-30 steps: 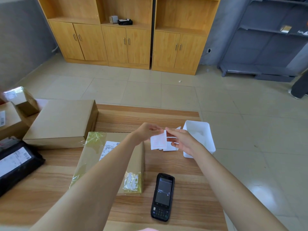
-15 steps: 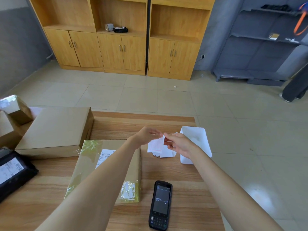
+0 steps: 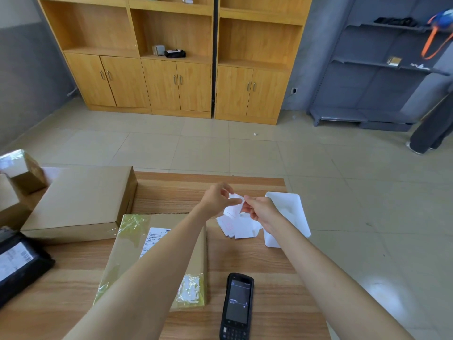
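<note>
Just left of the white tray (image 3: 293, 209), and raised a little off the tabletop (image 3: 247, 258), I see the paper slip (image 3: 235, 205) held between both hands. My left hand (image 3: 217, 198) pinches the slip's edge farther from the tray, its fingers curled and closed on the paper. My right hand (image 3: 262, 210) pinches the edge nearer the tray, fingers bent and clamped on the same slip. The slip hangs slightly tilted, bowed between the two grips, and is clear of everything under it.

Directly below it, touching the tray's left wall, a loose pile of slips (image 3: 241, 230) lies fanned on the wood; one of them shows faint red print. The tray itself sits at the tabletop's right edge, partly covered by my right wrist.

Toward me from the tray, well apart from it, a black handheld scanner (image 3: 237, 306) lies face up with its screen lit. Left of the tray, beyond the pile, a flat taped box (image 3: 127, 253) with a white shipping label lies under my left forearm. Farther left again sits a larger plain cardboard box (image 3: 81, 200), just beside the taped one. Farthest from the tray, at the left margin, are a black parcel bag (image 3: 20, 265) with a label and a small taped carton (image 3: 23, 169).
</note>
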`<state>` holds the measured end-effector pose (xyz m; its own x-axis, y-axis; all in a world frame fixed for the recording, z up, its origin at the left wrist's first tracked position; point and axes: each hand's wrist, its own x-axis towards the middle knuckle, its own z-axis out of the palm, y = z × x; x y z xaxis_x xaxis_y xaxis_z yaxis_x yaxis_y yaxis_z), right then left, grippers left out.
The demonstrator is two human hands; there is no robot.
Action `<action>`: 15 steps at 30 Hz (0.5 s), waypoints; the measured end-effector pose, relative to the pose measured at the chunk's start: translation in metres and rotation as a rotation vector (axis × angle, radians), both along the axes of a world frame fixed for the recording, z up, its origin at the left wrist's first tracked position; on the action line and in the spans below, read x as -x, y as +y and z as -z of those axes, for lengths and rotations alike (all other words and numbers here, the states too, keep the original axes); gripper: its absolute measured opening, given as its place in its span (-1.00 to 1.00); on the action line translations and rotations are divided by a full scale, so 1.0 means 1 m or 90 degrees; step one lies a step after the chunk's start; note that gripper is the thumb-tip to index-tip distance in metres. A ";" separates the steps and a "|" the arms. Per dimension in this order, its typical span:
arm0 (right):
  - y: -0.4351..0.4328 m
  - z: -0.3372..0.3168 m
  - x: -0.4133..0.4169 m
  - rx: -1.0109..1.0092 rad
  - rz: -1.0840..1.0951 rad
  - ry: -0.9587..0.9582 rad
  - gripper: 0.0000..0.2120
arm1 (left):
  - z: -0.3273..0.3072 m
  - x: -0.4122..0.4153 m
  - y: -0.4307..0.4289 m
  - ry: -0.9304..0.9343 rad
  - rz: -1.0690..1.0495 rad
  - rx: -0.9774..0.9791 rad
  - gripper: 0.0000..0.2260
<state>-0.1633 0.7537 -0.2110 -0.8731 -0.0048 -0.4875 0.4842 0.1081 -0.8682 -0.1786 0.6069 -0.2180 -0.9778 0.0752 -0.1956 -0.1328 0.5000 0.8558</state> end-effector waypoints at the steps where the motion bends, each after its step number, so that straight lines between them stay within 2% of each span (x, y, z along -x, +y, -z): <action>1: 0.000 -0.001 -0.001 0.019 -0.009 -0.002 -0.76 | 0.000 -0.001 -0.001 -0.010 0.040 -0.034 -0.84; 6: -0.001 -0.004 0.000 0.089 -0.011 -0.014 -0.79 | -0.002 -0.007 0.000 -0.016 0.056 -0.122 -0.97; 15: 0.002 -0.003 0.000 0.123 -0.021 -0.035 -0.77 | -0.002 -0.001 -0.005 -0.026 0.052 -0.130 -0.94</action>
<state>-0.1634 0.7557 -0.2079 -0.8430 -0.1314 -0.5217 0.5304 -0.0414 -0.8467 -0.1775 0.6018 -0.2155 -0.9584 0.1959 -0.2077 -0.1357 0.3275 0.9351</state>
